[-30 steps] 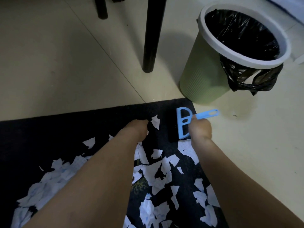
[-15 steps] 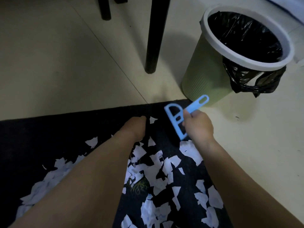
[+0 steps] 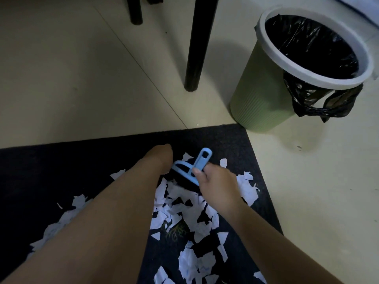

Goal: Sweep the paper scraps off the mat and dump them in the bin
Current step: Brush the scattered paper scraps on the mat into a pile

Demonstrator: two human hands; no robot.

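White torn paper scraps (image 3: pixel 184 210) litter the dark mat (image 3: pixel 41 171), whose far corner touches an upright green, black-lined bin (image 3: pixel 264 95).

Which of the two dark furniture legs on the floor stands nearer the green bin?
The thick leg at top centre, right of the thin leg. Its foot stands on the floor closest to the green bin.

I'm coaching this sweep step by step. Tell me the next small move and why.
Probably draw the blue hand brush toward the body through the paper scraps. The right hand grips its handle, bristles down at the pile's far edge, with scraps spread across the black mat and none visible in the bin.
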